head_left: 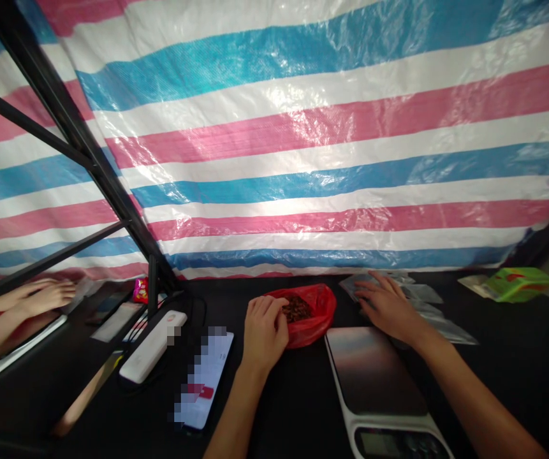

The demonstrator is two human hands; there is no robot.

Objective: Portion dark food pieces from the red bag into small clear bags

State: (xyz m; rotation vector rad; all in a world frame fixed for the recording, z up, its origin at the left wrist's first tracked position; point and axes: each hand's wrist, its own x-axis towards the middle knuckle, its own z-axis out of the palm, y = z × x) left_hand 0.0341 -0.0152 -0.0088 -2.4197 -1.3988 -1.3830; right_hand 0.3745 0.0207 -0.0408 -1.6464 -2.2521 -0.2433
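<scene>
My left hand (263,331) has its fingers curled over the left rim of a red plastic bag (322,312). Inside the bag lies a heap of small dark brown dried bits (298,308). My right hand (391,307) reaches over several clear plastic bags (430,294), its fingers spread and resting on or just above them. Whether a bag touches its fingertips I cannot tell. Between my two forearms sits a kitchen scale (374,376) with a dark metal plate; nothing lies on the plate.
Left of my arm lie a phone (207,382) with a lit screen and a white power strip (152,350). Black metal bars (58,108) slant across the left. Beyond them are another person's hands (47,296). A green packet (518,284) is at the right back; a striped sheet (331,140) hangs behind.
</scene>
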